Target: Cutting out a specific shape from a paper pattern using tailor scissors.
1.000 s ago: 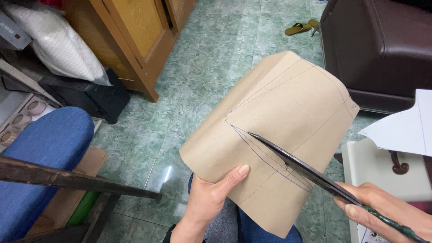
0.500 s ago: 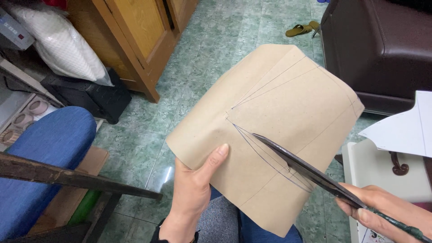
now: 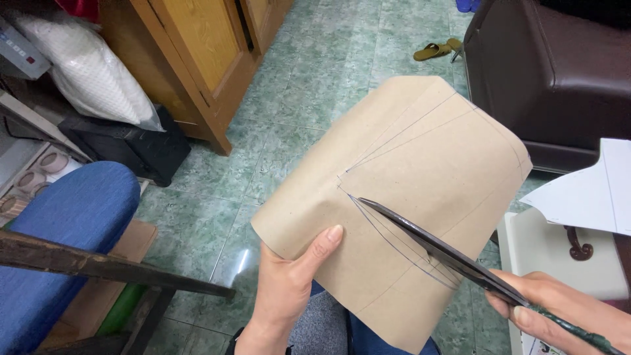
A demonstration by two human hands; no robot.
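A: We log the left hand (image 3: 289, 289) first. It grips the lower left edge of the brown paper (image 3: 407, 197), thumb (image 3: 322, 243) lying flat on the upper face, the other fingers hidden underneath.

B: Agreed. We note the paper is held up in the air over the lap, above the green tiled floor (image 3: 315, 72), curved so its middle bulges toward us. Pencil lines run across it, some straight toward the upper right, some curved toward the lower right.

A: Right hand (image 3: 559, 309): we see it at the lower right, fingers closed around the dark green handle of the scissors (image 3: 447, 253). The grip itself is partly cut off by the frame edge.

B: We record the blades as long and dark, lying across the paper's lower right part, tip reaching the point where the curved lines meet. Whether the blades stand apart or together we cannot tell; they read as one dark strip.

A: Surroundings, as we see them: a blue cushion (image 3: 66, 223) on a dark wooden chair at the left, a wooden cabinet (image 3: 204, 59) at the top, a dark brown sofa (image 3: 559, 72) at the upper right.

B: We add a white sheet (image 3: 591, 190) at the right edge, just beside the paper, and a sandal (image 3: 434, 50) on the floor near the sofa.
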